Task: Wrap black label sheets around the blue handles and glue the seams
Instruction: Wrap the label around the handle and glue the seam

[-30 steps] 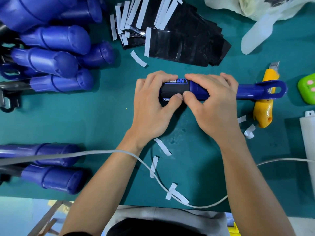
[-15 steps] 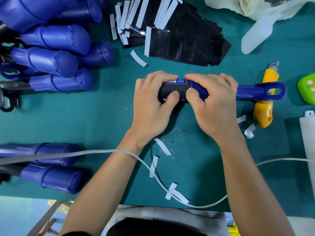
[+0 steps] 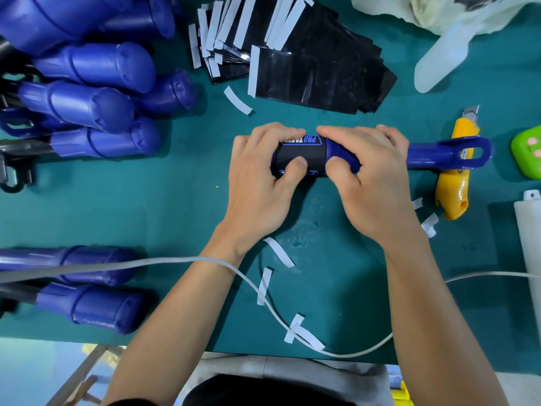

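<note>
A blue handle lies crosswise on the green mat, its looped end pointing right. A black label sheet with blue lettering is wrapped round its thick left part. My left hand grips that end, thumb pressed on the label's near side. My right hand holds the handle just right of the label, thumb at the label's edge. A stack of black label sheets with white backing strips lies behind.
Piles of blue handles lie at far left and near left. A yellow utility knife lies under the handle's loop. A white bottle stands at right. Peeled white strips and a white cable cross the mat.
My thumbs have shifted along the label's near side, and my left thumb now presses further onto the black sheet. The handle stays in place.
</note>
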A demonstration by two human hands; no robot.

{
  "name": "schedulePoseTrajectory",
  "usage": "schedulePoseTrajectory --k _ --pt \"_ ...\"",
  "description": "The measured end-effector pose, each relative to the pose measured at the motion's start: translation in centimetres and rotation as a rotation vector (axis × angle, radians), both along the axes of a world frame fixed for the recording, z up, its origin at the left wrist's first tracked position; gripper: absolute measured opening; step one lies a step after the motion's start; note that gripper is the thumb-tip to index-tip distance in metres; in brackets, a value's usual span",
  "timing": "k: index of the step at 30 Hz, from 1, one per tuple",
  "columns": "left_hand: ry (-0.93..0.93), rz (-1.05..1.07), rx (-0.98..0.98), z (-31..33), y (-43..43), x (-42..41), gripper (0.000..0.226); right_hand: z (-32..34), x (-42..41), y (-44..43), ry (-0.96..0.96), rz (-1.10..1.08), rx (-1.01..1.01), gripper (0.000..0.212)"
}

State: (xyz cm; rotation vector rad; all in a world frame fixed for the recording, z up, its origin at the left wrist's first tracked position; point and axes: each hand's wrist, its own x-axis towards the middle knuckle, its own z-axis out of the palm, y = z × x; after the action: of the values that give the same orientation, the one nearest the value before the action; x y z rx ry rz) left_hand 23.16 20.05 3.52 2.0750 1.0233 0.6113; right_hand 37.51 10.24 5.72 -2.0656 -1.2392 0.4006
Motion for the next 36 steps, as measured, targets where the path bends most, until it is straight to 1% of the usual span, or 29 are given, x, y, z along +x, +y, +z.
schedulePoseTrajectory --k 2,6,9,12,14,17,20,26,31,36 --pt "-0.001 0.001 -0.010 0.0 0.0 0.0 0.030 0.0 0.1 -0.1 -0.014 0.020 0.001 0.036" --pt "0.006 0.000 -0.012 0.0 0.0 -0.1 0.030 0.0 0.3 -0.1 -0.004 0.029 -0.001 0.044" --pt "0.004 0.003 -0.011 0.2 0.0 -0.1 0.029 -0.1 0.1 0.0 -0.040 0.027 0.003 0.038" --pt "0.014 -0.020 -0.037 0.5 0.1 -0.3 0.031 -0.2 0.2 -0.1 0.003 0.026 0.000 0.037" --pt "0.020 -0.077 -0.077 0.7 0.7 -0.8 0.036 -0.3 0.3 -0.2 0.013 0.026 -0.004 0.038" --pt "0.034 -0.172 -0.143 1.1 1.8 -1.7 0.050 -0.2 0.3 -0.2 0.009 0.028 -0.013 0.039" --pt "0.026 -0.188 -0.192 1.1 2.3 -2.0 0.057 -0.3 0.3 -0.2 0.004 0.028 -0.015 0.038" --pt "-0.015 -0.178 -0.244 1.0 2.4 -1.8 0.053 -0.4 0.1 -0.1 -0.083 0.038 -0.028 0.037" --pt "-0.046 -0.182 -0.281 0.9 2.6 -1.8 0.051 -0.7 0.1 -0.1 -0.087 0.032 -0.024 0.037" --pt "-0.079 -0.189 -0.360 0.8 2.7 -2.0 0.050 -0.8 0.1 -0.1 -0.089 0.031 -0.014 0.037"
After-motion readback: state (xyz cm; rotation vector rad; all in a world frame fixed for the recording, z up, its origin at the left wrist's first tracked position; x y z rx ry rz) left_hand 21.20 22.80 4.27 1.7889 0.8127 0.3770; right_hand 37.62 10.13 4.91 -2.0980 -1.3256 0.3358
